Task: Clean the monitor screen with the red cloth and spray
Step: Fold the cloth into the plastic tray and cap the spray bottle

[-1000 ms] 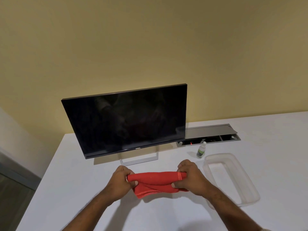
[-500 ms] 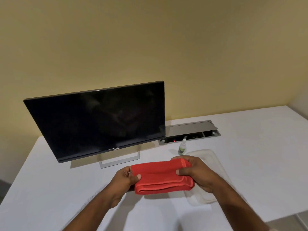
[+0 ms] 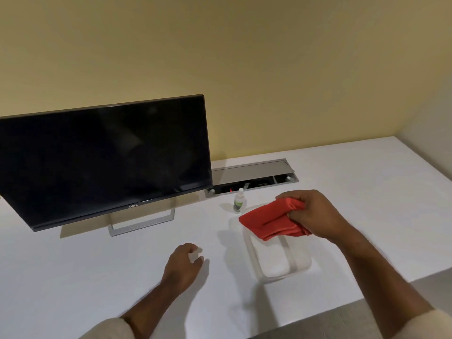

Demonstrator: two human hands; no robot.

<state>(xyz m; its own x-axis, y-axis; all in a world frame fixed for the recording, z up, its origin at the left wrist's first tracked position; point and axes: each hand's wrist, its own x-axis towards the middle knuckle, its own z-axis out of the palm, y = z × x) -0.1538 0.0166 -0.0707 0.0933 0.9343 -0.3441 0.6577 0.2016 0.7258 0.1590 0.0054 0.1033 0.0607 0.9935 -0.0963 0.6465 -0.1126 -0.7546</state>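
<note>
Pinching folded red cloth (image 3: 271, 222) in right hand (image 3: 315, 214) over clear plastic tray (image 3: 274, 263); left hand (image 3: 182, 265) loosely curled, empty, left of tray. Likely best: keep fold flat, fetch small spray bottle (image 3: 238, 204) just behind tray.

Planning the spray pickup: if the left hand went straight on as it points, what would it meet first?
Likely the spray bottle, with the left hand passing just left of the clear tray; depth is unclear.
</note>
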